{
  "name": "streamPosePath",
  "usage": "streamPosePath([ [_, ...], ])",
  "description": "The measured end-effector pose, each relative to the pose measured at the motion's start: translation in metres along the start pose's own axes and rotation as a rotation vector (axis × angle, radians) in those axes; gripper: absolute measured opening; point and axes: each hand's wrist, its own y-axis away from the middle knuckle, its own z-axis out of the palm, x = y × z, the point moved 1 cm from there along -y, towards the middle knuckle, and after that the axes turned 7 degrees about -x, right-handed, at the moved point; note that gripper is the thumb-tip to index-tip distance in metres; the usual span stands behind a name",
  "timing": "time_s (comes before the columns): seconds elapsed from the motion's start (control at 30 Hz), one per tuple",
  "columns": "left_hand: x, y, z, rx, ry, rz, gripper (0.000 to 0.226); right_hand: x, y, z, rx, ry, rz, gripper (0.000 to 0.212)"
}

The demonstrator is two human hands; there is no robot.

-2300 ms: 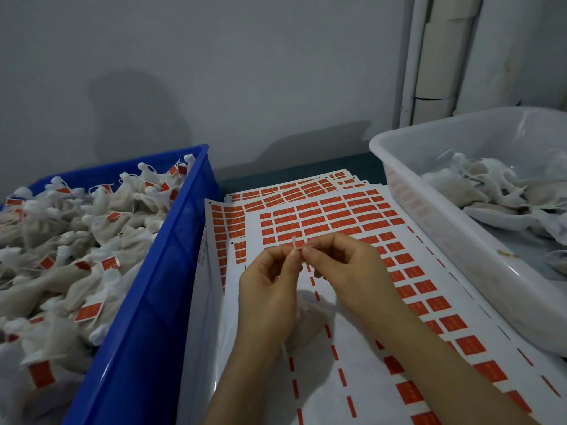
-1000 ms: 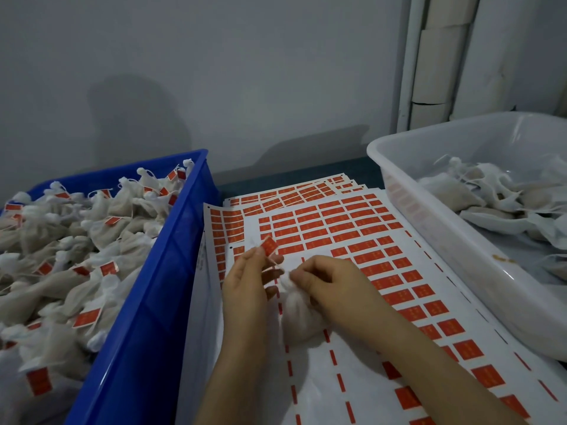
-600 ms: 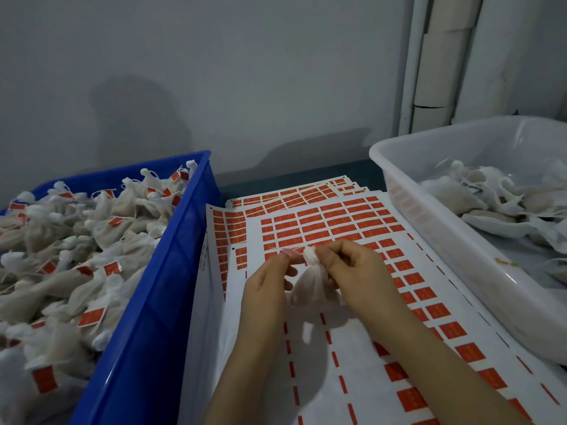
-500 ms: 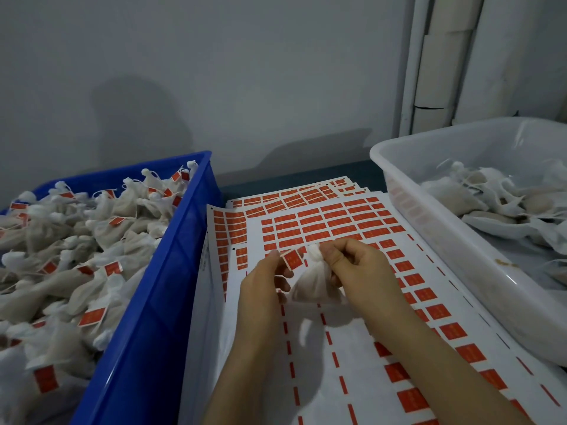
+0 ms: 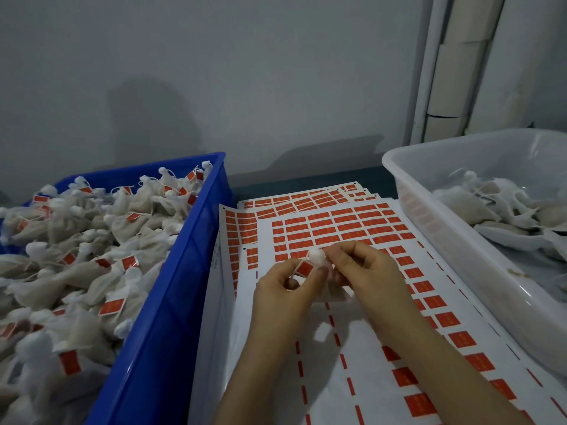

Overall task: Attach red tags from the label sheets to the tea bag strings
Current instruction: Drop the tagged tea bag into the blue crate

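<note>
A small red tag [image 5: 303,268] sits at the centre of the frame, pinched between the thumb and forefinger of the left hand [image 5: 283,291], apparently to press it closed around the thin string [image 5: 299,263]. Just to its right, the right hand [image 5: 368,271] curls its fingers round the gathered neck of a white tea bag [image 5: 316,257], probably to steady it while the tag is fixed. Both hands hover just above the label sheets [image 5: 337,223], which fan out from centre to lower right, keeping fresh tags within reach. A blue crate [image 5: 184,271] on the left is heaped with tagged bags, likely the finished pile. A white tub [image 5: 454,240] on the right holds bags with no red showing, probably those waiting.
</note>
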Motion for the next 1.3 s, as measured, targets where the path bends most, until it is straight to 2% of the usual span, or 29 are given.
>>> streamPosePath([
  [0.07, -0.001, -0.001, -0.004, 0.085, 0.003, -0.004, 0.016, 0.002, -0.001, -0.001, 0.030, 0.015, 0.001, 0.007],
  [0.17, 0.010, -0.001, -0.021, 0.277, 0.141, 0.037, 0.003, 0.005, -0.003, -0.003, 0.055, 0.006, 0.025, 0.007],
  [0.27, 0.029, 0.002, -0.040, 0.544, 0.239, 0.162, 0.004, 0.009, -0.006, -0.003, 0.052, 0.002, 0.062, 0.006],
  [0.37, 0.042, 0.007, -0.050, 0.699, 0.217, 0.259, 0.028, 0.009, -0.008, -0.001, 0.044, 0.024, 0.077, 0.007],
  [0.43, 0.047, 0.008, -0.056, 0.729, 0.107, 0.283, 0.035, 0.008, -0.008, 0.000, 0.040, 0.028, 0.084, 0.008],
  [0.57, 0.069, 0.002, -0.066, 0.772, -0.485, 0.332, 0.020, 0.005, -0.006, 0.004, -0.026, 0.063, 0.099, 0.009],
  [0.63, 0.085, -0.004, -0.075, 0.788, -0.557, 0.235, 0.020, 0.005, -0.005, 0.007, -0.062, 0.077, 0.110, 0.009],
  [0.73, 0.103, -0.013, -0.093, 0.853, -0.511, 0.041, 0.023, 0.006, -0.002, 0.008, -0.091, 0.086, 0.131, 0.011],
  [0.87, 0.102, -0.022, -0.109, 0.781, -0.590, -0.211, 0.019, 0.007, -0.001, 0.011, -0.102, 0.078, 0.160, 0.011],
  [0.97, 0.087, -0.025, -0.114, 0.585, -0.704, -0.465, 0.017, 0.007, -0.001, 0.012, -0.102, 0.069, 0.169, 0.011],
  [1.03, 0.078, -0.025, -0.113, 0.431, -0.830, -0.637, 0.025, 0.005, 0.000, 0.012, -0.110, 0.096, 0.160, 0.013],
  [1.07, 0.075, -0.025, -0.112, 0.404, -0.896, -0.672, 0.029, 0.005, 0.000, 0.011, -0.116, 0.111, 0.155, 0.013],
  [1.13, 0.072, -0.023, -0.105, 0.466, -1.027, -0.556, 0.030, 0.004, 0.000, 0.011, -0.126, 0.126, 0.153, 0.014],
  [1.2, 0.071, -0.019, -0.089, 0.558, -1.069, -0.267, 0.031, 0.004, 0.001, 0.011, -0.135, 0.136, 0.157, 0.014],
  [1.23, 0.071, -0.016, -0.079, 0.535, -1.037, -0.138, 0.032, 0.005, 0.001, 0.011, -0.138, 0.156, 0.156, 0.014],
  [1.3, 0.063, -0.009, -0.052, 0.285, -0.995, -0.043, 0.034, 0.007, 0.001, 0.012, -0.145, 0.255, 0.137, 0.013],
])
